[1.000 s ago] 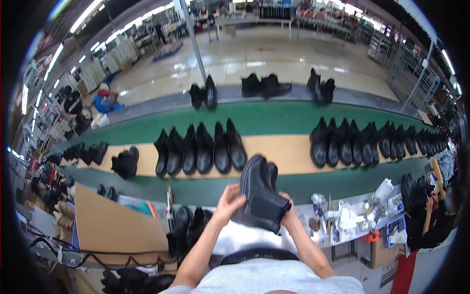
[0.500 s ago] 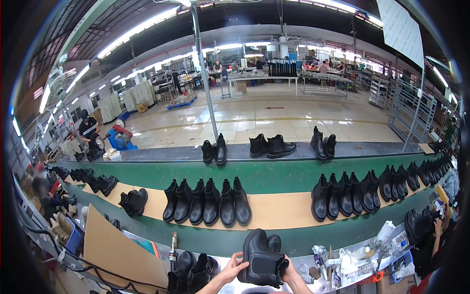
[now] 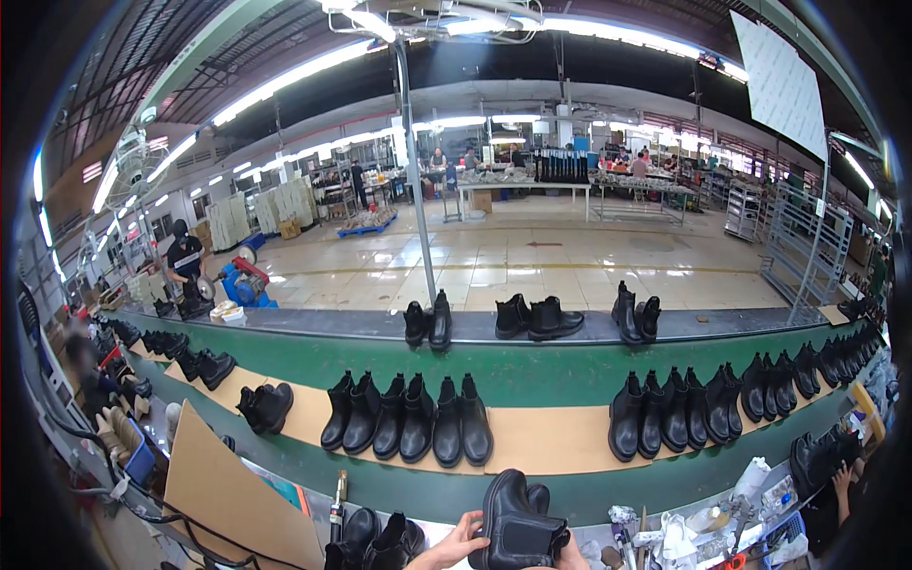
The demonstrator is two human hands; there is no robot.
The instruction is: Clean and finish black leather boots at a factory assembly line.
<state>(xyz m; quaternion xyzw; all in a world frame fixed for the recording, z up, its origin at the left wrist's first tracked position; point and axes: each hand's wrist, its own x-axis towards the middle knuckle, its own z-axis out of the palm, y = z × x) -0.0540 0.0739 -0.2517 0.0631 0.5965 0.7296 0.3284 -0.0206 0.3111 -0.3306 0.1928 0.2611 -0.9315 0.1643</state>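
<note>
Two black ankle boots [image 3: 521, 522] are held together low in front of me, at the near edge of the green conveyor. My left hand [image 3: 458, 543] grips them from the left, with its thumb and fingers on the side of the nearer boot. On the other side, my right hand [image 3: 572, 555] is closed around the boot shaft, mostly hidden behind it. The second boot shows only partly behind the nearer one. To the left of my left hand, another pair of black boots [image 3: 394, 543] stands on the worktable.
Rows of black boots [image 3: 446, 423] stand on cardboard along the green conveyor [image 3: 541, 364]. A cardboard sheet [image 3: 237, 494] leans at left. Bottles, tools and cloths [image 3: 679, 537] crowd the bench at right, where a co-worker's hand [image 3: 843, 481] touches boots. A metal post [image 3: 418, 199] rises beyond.
My view has tilted upward, so the conveyor and the boots sit lower in the picture. Both hands keep hold of the same pair, nearly unchanged in pose.
</note>
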